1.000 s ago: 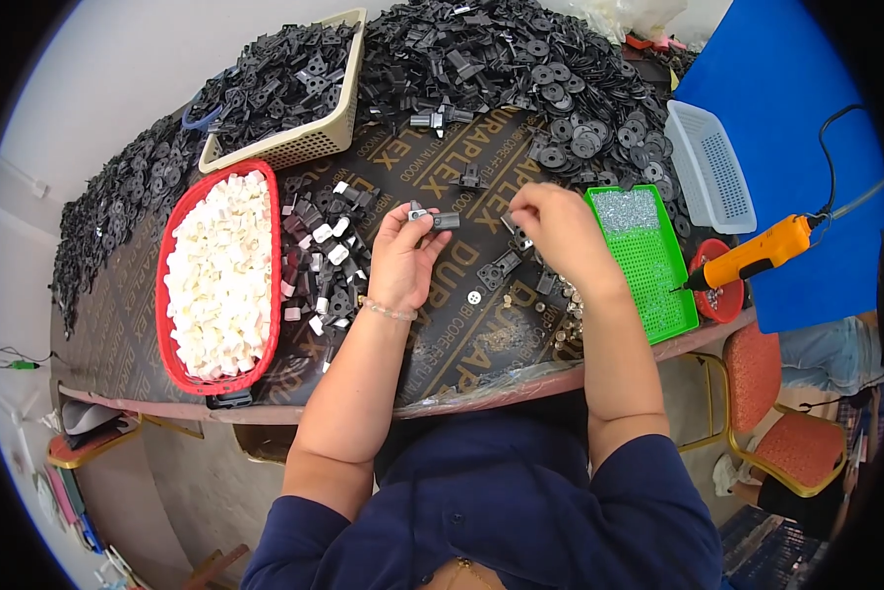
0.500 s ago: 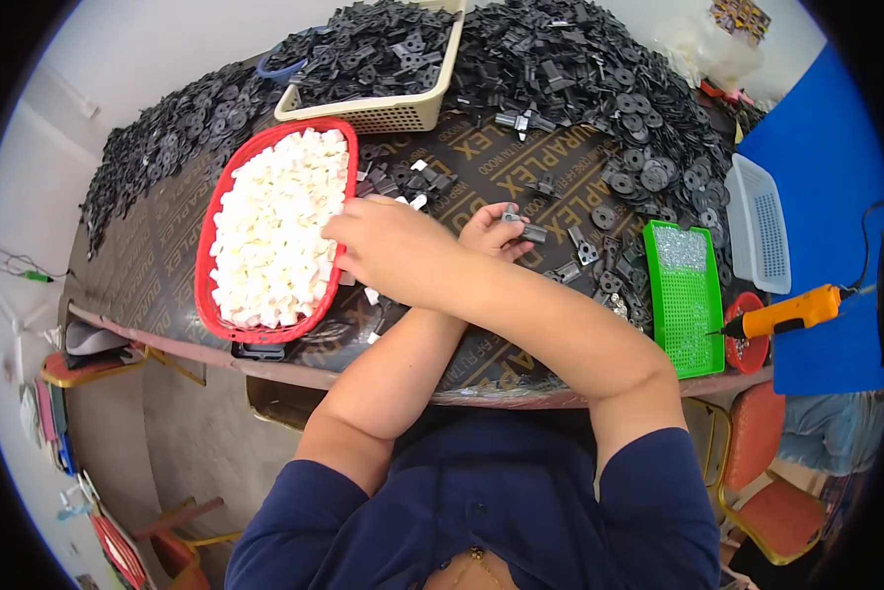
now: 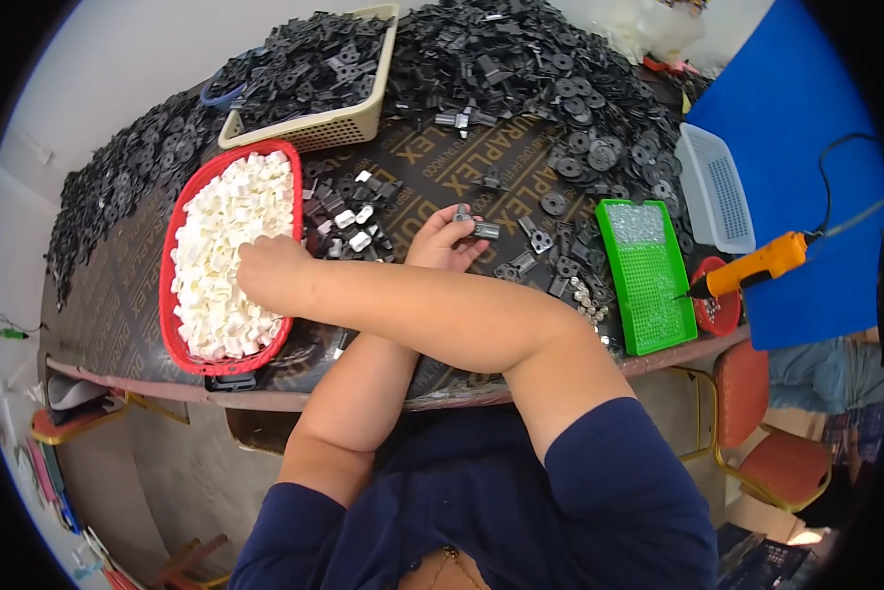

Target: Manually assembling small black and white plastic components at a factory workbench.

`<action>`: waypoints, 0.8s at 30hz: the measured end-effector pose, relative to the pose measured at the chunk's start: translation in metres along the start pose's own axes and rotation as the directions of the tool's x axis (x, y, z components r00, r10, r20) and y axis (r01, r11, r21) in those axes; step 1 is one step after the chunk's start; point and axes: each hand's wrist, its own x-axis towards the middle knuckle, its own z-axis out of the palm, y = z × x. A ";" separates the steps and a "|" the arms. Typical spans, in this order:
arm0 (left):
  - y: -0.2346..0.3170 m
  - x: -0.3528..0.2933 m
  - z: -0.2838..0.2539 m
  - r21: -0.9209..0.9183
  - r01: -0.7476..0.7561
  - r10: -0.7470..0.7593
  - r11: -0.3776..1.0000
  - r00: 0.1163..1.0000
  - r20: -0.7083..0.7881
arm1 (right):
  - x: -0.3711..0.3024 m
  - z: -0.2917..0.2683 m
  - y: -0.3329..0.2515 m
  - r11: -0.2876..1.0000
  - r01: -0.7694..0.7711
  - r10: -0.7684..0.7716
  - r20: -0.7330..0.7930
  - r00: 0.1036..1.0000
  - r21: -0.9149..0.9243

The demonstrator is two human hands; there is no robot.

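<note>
My right arm crosses over my left. My right hand (image 3: 271,275) is in the red basket (image 3: 297,187), its curled fingers among small white plastic pieces (image 3: 227,211); the fingertips are hidden, so what they grip does not show. Beyond the crossed forearms, my left hand (image 3: 442,244) is closed on a black plastic part (image 3: 483,230), held a little above the dark table (image 3: 417,187). Between basket and left hand lie several black parts with white pieces on them (image 3: 359,241).
Heaps of black parts (image 3: 501,69) cover the table's back, around a full cream basket (image 3: 348,126). On the right are a green tray (image 3: 650,285) of small clear pieces, an orange electric screwdriver (image 3: 757,265), a red bowl (image 3: 722,313), a white basket (image 3: 717,187) and metal pieces (image 3: 589,300).
My right hand has moved left from the red basket's right rim to the white pieces inside. My left hand keeps hold of the black part. The whole view has shifted somewhat.
</note>
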 end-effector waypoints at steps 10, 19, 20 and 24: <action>0.003 -0.002 0.001 0.030 -0.030 0.031 0.999 0.999 -0.039 | 0.004 0.003 -0.001 0.989 -0.074 0.074 0.001 0.997 0.129; 0.007 0.003 -0.002 0.045 -0.043 0.044 0.998 0.998 -0.033 | -0.019 -0.036 0.030 0.824 0.048 0.201 -0.370 0.907 0.565; 0.012 -0.001 0.001 0.110 -0.090 0.099 0.990 0.993 -0.072 | -0.031 -0.052 0.038 0.843 0.021 0.219 -0.378 0.899 0.538; 0.015 -0.008 0.012 -0.097 -0.339 0.346 0.936 0.936 0.060 | -0.123 -0.116 0.078 0.783 -0.178 0.502 -0.435 0.748 0.596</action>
